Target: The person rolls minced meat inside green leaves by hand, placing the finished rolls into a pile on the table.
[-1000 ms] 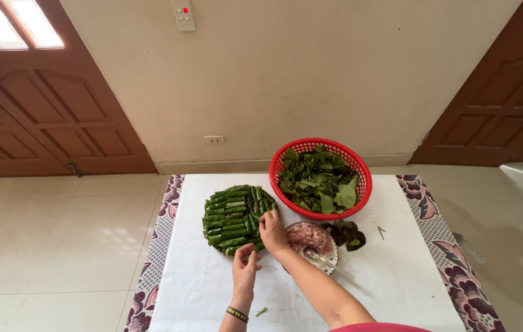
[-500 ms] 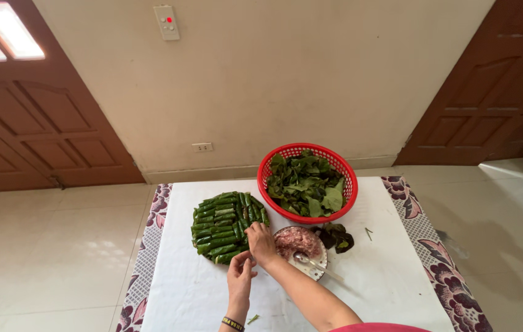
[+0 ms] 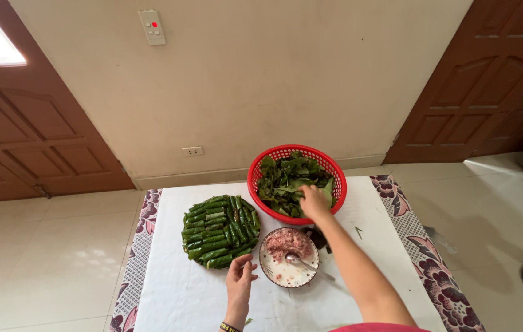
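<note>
Right hand is extended forward into the red basket, fingers curled down onto the loose green leaves heaped inside. Whether it has actually closed on a leaf cannot be told from this angle; the fingertips are buried among the leaves. The forearm crosses above the right edge of the bowl.

Left hand rests low on the white cloth, palm down, fingers loosely spread and holding nothing. Its fingertips lie just beside the near edge of the plate of rolls and just left of the bowl. A dark band shows at the wrist.

The plate of rolled leaves sits left of centre: tight green rolls packed side by side in rows, filling the round plate. The bowl stands just to the right of it, white with small specks, holding pinkish minced meat in its far half. A metal spoon lies in the bowl, handle pointing toward the near right. A small pile of dark leaf scraps lies between bowl and basket.

The cloth has flowered borders on both sides. Around it is pale tiled floor. Behind stand a cream wall, with a switch plate and a socket, and brown wooden doors left and right.
</note>
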